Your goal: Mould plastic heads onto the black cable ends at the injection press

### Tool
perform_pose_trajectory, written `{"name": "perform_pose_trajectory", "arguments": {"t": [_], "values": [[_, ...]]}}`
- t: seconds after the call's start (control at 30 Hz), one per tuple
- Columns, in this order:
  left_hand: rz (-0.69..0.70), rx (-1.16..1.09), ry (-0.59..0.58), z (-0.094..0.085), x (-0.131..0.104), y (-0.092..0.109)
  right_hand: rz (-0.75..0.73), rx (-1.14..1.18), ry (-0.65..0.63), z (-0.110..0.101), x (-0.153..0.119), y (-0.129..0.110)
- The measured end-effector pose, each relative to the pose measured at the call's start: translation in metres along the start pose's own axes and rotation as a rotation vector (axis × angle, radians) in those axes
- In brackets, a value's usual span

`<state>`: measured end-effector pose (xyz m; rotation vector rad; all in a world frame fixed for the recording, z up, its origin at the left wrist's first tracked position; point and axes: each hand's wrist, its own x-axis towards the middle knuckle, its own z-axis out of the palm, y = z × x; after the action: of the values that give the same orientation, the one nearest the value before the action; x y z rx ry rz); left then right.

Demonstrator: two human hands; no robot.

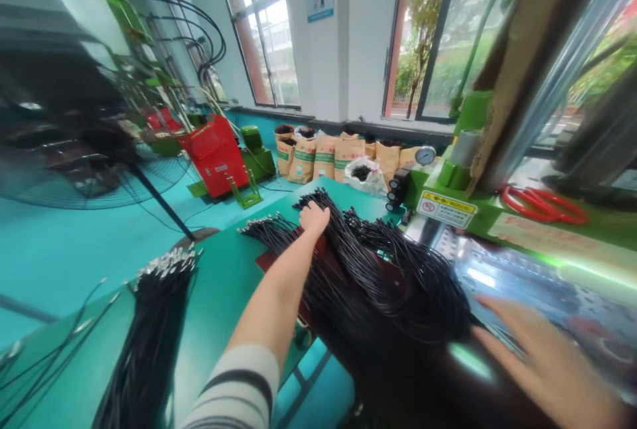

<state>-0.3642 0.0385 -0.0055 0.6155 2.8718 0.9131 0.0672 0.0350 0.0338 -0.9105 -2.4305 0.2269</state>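
Observation:
My left hand [314, 218] reaches forward to the far end of a bundle of black cables [355, 256], its fingers closed at the cable ends. More black cables [432, 276] curve beside that bundle towards the right. At the lower right my right hand [537, 356], blurred, has thumb and fingers spread near the bend of the cables; thin strands show between them, and I cannot make out whether it grips any. Another black bundle with silvery tips [159, 323] lies on the green table [219, 296] at the left.
A green machine with a warning label [448, 209] and red-handled tool [545, 207] stands at the right. A large fan [99, 170] is at the left, with a red machine [216, 157] behind. Filled sacks [326, 156] line the wall.

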Motion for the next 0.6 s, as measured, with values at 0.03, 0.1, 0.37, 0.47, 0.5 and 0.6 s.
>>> {"name": "perform_pose_trajectory", "arguments": {"t": [0.03,0.1,0.37,0.47,0.5,0.6], "values": [[-0.041,0.023,-0.023,0.001,0.008,-0.004,-0.086,-0.031,-0.083,0.007,0.024,-0.02],[-0.105,0.057,-0.084,0.007,0.023,-0.004,-0.169,-0.133,-0.213,0.025,0.073,-0.056],[-0.198,0.212,-0.25,0.047,0.056,0.038,0.103,-0.524,-0.545,0.108,0.17,-0.074],[-0.229,0.345,-0.296,0.062,0.06,0.05,0.135,-0.582,-0.544,0.121,0.172,-0.065],[-0.236,0.359,-0.3,0.067,0.06,0.053,0.135,-0.603,-0.533,0.123,0.171,-0.064],[-0.243,0.342,-0.301,0.075,0.062,0.057,0.109,-0.666,-0.475,0.127,0.166,-0.065]]}}
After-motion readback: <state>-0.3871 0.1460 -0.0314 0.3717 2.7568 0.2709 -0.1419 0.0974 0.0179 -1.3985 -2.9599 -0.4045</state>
